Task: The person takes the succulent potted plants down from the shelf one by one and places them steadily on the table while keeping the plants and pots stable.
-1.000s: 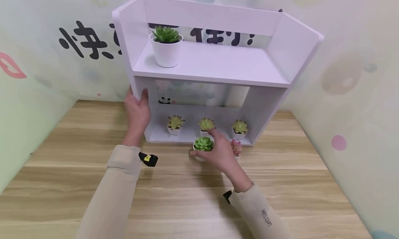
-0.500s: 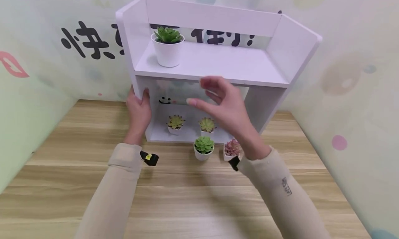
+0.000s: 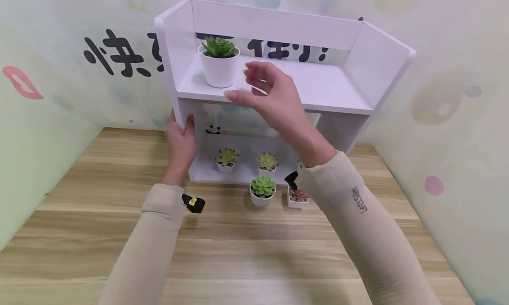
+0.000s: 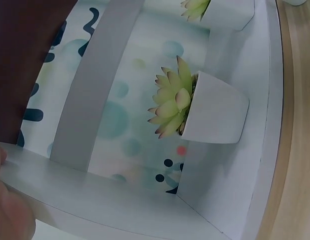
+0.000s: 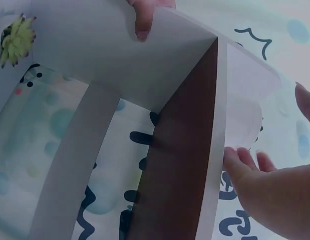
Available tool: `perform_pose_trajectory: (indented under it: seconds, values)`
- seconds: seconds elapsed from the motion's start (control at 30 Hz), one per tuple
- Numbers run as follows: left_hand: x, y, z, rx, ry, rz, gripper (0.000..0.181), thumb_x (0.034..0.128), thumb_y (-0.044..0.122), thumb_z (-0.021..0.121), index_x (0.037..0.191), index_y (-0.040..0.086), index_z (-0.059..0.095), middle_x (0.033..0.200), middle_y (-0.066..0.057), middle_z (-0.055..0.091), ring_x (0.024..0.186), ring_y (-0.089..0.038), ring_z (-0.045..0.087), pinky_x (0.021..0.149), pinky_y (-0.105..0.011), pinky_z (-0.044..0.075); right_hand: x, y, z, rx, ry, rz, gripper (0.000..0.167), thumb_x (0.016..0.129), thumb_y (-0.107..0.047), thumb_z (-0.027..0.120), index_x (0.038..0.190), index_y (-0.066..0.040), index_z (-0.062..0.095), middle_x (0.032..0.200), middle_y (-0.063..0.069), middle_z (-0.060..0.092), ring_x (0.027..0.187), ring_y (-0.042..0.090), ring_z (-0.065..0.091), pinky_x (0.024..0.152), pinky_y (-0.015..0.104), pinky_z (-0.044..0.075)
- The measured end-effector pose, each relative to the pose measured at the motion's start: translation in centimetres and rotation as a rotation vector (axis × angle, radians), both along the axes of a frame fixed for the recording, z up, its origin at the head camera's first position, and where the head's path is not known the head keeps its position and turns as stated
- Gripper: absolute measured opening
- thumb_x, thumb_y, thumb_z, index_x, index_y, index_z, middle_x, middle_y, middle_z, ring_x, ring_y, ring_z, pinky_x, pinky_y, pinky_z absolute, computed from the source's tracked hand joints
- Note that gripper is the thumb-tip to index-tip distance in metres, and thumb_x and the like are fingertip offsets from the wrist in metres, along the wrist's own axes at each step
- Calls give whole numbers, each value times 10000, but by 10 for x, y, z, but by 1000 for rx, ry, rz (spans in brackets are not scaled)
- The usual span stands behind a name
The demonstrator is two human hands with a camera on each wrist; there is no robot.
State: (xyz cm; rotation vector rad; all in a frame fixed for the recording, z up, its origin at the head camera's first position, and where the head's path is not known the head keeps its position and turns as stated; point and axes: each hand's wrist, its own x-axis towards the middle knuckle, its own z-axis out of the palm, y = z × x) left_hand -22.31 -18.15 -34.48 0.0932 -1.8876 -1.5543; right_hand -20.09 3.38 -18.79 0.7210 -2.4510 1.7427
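My left hand (image 3: pixel 180 146) grips the left side panel of a white two-tier shelf (image 3: pixel 278 102), its thumb on the inner face. In the left wrist view part of that hand shows at the panel's edge. On the upper tier stands a white round pot with a dark green succulent (image 3: pixel 220 68). My right hand (image 3: pixel 274 97) is raised in front of the upper tier, just right of this pot, fingers bent loosely and apart from the thumb. Nothing is between them. In the right wrist view the white pot (image 5: pixel 245 120) is pale and washed out beyond the fingertips.
Yellow-green succulents in small white pots (image 3: pixel 227 160) stand on the lower tier; my right arm mostly hides the rightmost. On the wooden table (image 3: pixel 222 261) in front are a round pot with a green succulent (image 3: pixel 262 191) and a square pot with a pink one (image 3: pixel 297 198).
My right hand has left the round green succulent on the table and risen up and leftward to the upper tier. My left hand keeps its grip on the side panel.
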Motion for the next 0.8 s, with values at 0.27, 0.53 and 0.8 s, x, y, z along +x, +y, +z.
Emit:
perform_pose_trajectory:
  seconds: [0.27,0.53,0.8]
  values:
    - [1,0,0,2,-17,9,403,1051,153,495,1417,-14,486,1418,-192,583,1348,-280,550,1160,-414,436,-17,-15,16,161,-96,-6,966,809,-382,849,1592,-223,306,1593,-35,432,1445,121,450,1145,298,444]
    - [1,0,-2,3,-20,8,395,1050,159,503,1409,-5,498,1418,-180,587,1350,-277,549,1164,-420,432,-34,-30,24,169,-204,-16,960,796,-403,851,1579,-240,320,1590,-43,416,1468,103,390,1206,282,356]
    - [1,0,-2,-28,-22,11,407,1060,182,485,1423,-4,483,1427,-186,576,1355,-292,539,1163,-449,429,-47,-46,27,112,-242,-18,945,763,-347,882,1550,-210,377,1530,-35,455,1366,87,425,1188,237,345]
